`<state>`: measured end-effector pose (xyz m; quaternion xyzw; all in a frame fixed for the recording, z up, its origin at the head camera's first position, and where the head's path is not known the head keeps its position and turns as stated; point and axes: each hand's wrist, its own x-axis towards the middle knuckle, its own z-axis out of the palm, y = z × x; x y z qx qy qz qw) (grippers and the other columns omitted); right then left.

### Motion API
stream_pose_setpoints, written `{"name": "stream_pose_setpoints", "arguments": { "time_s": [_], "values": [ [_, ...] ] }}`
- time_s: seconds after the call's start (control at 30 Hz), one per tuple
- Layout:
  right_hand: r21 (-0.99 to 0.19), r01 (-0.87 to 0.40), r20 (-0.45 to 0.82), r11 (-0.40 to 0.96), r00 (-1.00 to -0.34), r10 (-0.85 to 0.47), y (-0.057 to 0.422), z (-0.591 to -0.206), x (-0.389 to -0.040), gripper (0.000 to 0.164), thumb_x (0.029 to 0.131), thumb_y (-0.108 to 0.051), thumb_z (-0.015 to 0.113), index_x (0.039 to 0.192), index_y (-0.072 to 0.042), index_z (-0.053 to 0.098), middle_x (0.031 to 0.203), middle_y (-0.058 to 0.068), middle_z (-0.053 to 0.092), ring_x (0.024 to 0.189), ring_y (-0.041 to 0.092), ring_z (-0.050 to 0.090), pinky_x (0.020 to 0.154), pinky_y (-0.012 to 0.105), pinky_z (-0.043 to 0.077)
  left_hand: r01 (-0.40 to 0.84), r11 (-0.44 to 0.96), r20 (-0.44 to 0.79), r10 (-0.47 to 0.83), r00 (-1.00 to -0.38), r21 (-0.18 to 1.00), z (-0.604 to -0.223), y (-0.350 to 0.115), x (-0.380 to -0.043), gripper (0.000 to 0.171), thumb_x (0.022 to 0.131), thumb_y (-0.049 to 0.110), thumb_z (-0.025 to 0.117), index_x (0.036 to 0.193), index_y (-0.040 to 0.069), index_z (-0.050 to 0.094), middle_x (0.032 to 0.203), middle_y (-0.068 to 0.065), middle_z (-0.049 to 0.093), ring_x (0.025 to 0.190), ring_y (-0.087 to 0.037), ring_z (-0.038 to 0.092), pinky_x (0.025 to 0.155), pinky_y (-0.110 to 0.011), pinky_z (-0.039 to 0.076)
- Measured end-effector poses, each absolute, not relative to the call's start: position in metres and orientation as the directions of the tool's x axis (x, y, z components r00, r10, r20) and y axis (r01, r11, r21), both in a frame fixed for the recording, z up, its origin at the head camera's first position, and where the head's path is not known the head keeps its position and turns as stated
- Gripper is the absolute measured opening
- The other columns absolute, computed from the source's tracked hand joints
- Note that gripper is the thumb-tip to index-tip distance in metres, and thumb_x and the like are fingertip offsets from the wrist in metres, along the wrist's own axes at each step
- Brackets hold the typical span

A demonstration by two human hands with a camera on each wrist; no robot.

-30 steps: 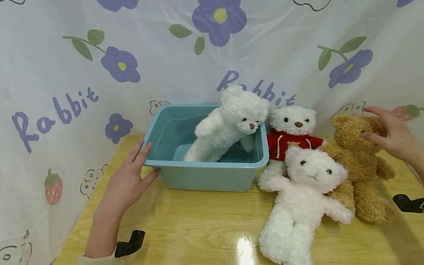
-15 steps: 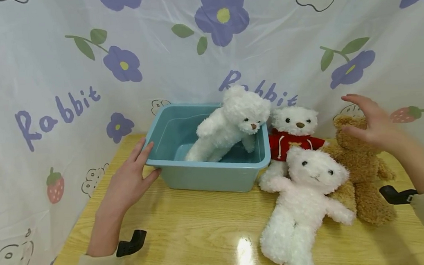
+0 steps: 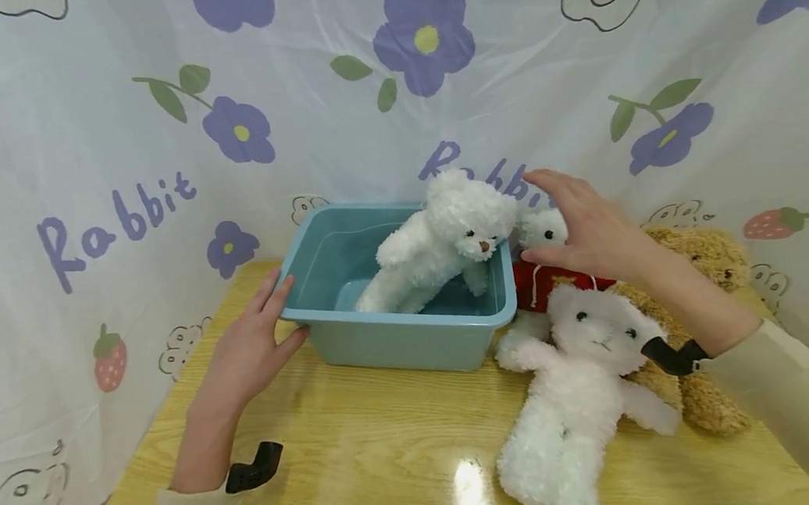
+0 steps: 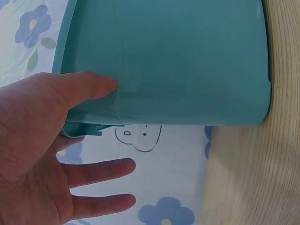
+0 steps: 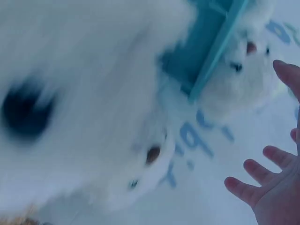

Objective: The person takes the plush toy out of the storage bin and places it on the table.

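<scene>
At the left corner of a blue plastic bin point(image 3: 403, 339), my left hand point(image 3: 249, 353) holds the rim. In the left wrist view its thumb point(image 4: 91, 86) lies on the outer wall, and two fingers stick out straight past the bin. A white teddy bear point(image 3: 412, 256) leans inside, its head over the right rim. My right hand point(image 3: 593, 227), fingers spread and holding nothing, hovers before a white teddy bear in a red hoodie point(image 3: 543, 278), partly hiding it. Nearer lies another white teddy bear point(image 3: 572, 389). A brown teddy bear point(image 3: 708, 255) is partly behind my right forearm.
All this stands on a yellow wooden table point(image 3: 361, 443). Behind it hangs a white cloth point(image 3: 341, 147) printed with purple flowers and "Rabbit" lettering. The bin stands near the cloth, with the other bears crowded to its right.
My right hand has moved left from the brown bear to the bear in the red hoodie. The brown bear's face is in view again. My left hand has stayed on the bin.
</scene>
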<state>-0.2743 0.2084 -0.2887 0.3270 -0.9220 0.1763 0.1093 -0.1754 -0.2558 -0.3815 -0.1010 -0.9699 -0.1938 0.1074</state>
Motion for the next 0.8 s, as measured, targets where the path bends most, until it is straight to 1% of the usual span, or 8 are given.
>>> {"name": "stream_pose_setpoints", "arguments": {
  "time_s": [0.1, 0.17, 0.23, 0.33, 0.43, 0.6, 0.8],
  "values": [
    [-0.182, -0.718, 0.347, 0.672, -0.686, -0.639, 0.182, -0.298, -0.278, 0.101, 0.086, -0.031, 0.086, 0.162, -0.008, 0.024, 0.163, 0.023, 0.027, 0.145, 0.047, 0.030, 0.108, 0.068, 0.035, 0.224, 0.911, 0.235, 0.148, -0.961, 0.346, -0.381, -0.256, -0.175, 0.082, 0.099, 0.027, 0.070, 0.164, 0.008, 0.025, 0.169, -0.019, 0.016, 0.129, -0.056, 0.049, 0.082, -0.065, 0.052],
    [-0.114, -0.745, 0.373, 0.657, -0.645, -0.667, 0.169, -0.303, -0.281, 0.104, 0.084, -0.032, 0.088, 0.161, -0.005, 0.023, 0.161, 0.027, 0.027, 0.143, 0.050, 0.031, 0.111, 0.067, 0.033, 0.220, 0.914, 0.228, 0.146, -0.963, 0.341, -0.381, -0.256, -0.175, 0.082, 0.099, 0.028, 0.069, 0.164, 0.008, 0.024, 0.169, -0.018, 0.015, 0.127, -0.056, 0.051, 0.081, -0.064, 0.053],
    [-0.061, -0.755, 0.401, 0.653, -0.618, -0.676, 0.158, -0.308, -0.285, 0.109, 0.081, -0.032, 0.090, 0.160, -0.003, 0.021, 0.160, 0.030, 0.024, 0.143, 0.051, 0.029, 0.115, 0.065, 0.028, 0.217, 0.914, 0.226, 0.144, -0.963, 0.341, -0.382, -0.256, -0.175, 0.082, 0.099, 0.028, 0.069, 0.164, 0.008, 0.024, 0.170, -0.018, 0.015, 0.128, -0.056, 0.050, 0.082, -0.065, 0.052],
    [-0.017, -0.742, 0.425, 0.670, -0.612, -0.667, 0.145, -0.314, -0.290, 0.114, 0.078, -0.034, 0.092, 0.159, -0.003, 0.019, 0.161, 0.031, 0.021, 0.144, 0.053, 0.027, 0.117, 0.063, 0.026, 0.215, 0.914, 0.231, 0.140, -0.963, 0.345, -0.382, -0.256, -0.175, 0.082, 0.098, 0.026, 0.070, 0.164, 0.007, 0.024, 0.170, -0.018, 0.015, 0.129, -0.055, 0.050, 0.084, -0.066, 0.052],
    [-0.018, -0.731, 0.431, 0.682, -0.621, -0.654, 0.135, -0.320, -0.294, 0.116, 0.077, -0.034, 0.093, 0.159, -0.002, 0.018, 0.161, 0.032, 0.019, 0.144, 0.053, 0.027, 0.117, 0.063, 0.025, 0.216, 0.913, 0.233, 0.139, -0.963, 0.346, -0.382, -0.255, -0.175, 0.082, 0.098, 0.026, 0.070, 0.164, 0.006, 0.024, 0.169, -0.018, 0.015, 0.128, -0.055, 0.051, 0.084, -0.066, 0.051],
    [0.003, -0.709, 0.438, 0.706, -0.633, -0.638, 0.122, -0.326, -0.300, 0.111, 0.080, -0.034, 0.091, 0.159, -0.005, 0.018, 0.161, 0.032, 0.019, 0.143, 0.053, 0.029, 0.116, 0.064, 0.026, 0.209, 0.913, 0.234, 0.131, -0.963, 0.349, -0.383, -0.254, -0.175, 0.082, 0.098, 0.026, 0.070, 0.164, 0.007, 0.025, 0.169, -0.018, 0.015, 0.128, -0.055, 0.051, 0.084, -0.066, 0.051],
    [0.068, -0.702, 0.453, 0.709, -0.612, -0.648, 0.116, -0.329, -0.307, 0.107, 0.081, -0.032, 0.090, 0.159, -0.010, 0.021, 0.159, 0.032, 0.024, 0.139, 0.054, 0.035, 0.112, 0.064, 0.034, 0.204, 0.917, 0.228, 0.130, -0.965, 0.342, -0.380, -0.254, -0.175, 0.081, 0.098, 0.026, 0.070, 0.163, 0.006, 0.026, 0.169, -0.019, 0.016, 0.127, -0.056, 0.051, 0.083, -0.066, 0.051]
  ]
}}
